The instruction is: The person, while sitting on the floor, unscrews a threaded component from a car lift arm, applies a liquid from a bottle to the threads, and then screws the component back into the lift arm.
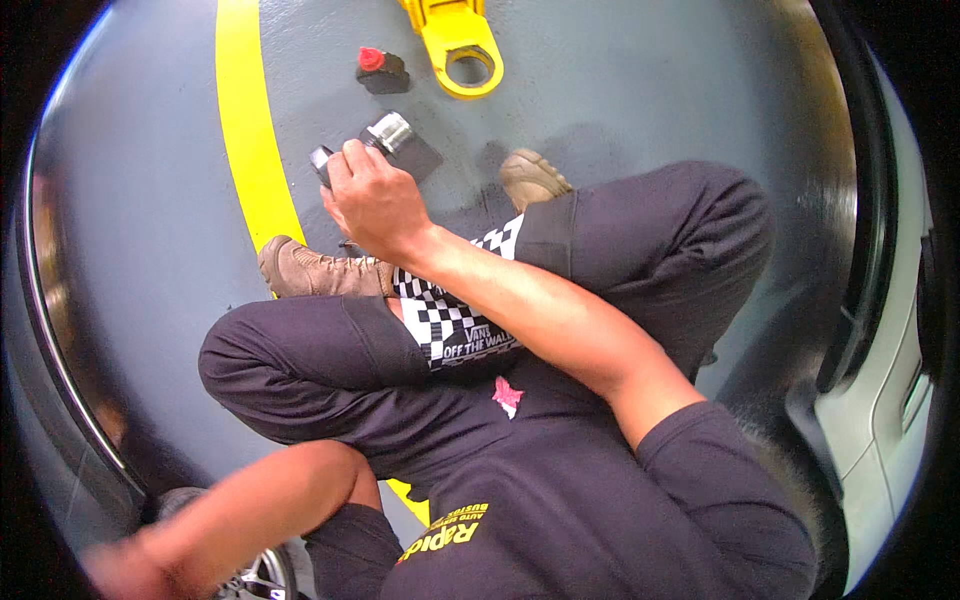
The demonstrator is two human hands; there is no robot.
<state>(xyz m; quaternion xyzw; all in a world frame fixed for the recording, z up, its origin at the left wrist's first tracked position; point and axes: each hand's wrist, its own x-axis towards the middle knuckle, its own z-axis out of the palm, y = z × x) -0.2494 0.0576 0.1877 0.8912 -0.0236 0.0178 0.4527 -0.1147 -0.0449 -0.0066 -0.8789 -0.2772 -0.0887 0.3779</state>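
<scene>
My right hand [375, 200] is closed around a black and silver tool [388, 133], held just above the floor beyond my crossed legs. Its shiny cylindrical end sticks out past my fingers, while another dark end with a bright edge shows on the left side. The rest of the tool is covered by my hand, so its exact kind is unclear. My left hand [125, 572], at the lower left beside a car wheel [265, 580], is smeared by motion and its fingers cannot be made out.
A small black object with a red top [380, 70] rests on the grey floor. Near it lies a yellow metal arm with a ring end [470, 70]. A yellow stripe [245, 120] crosses the floor. Car bodies flank me. A pink scrap [507, 395] lies on my lap.
</scene>
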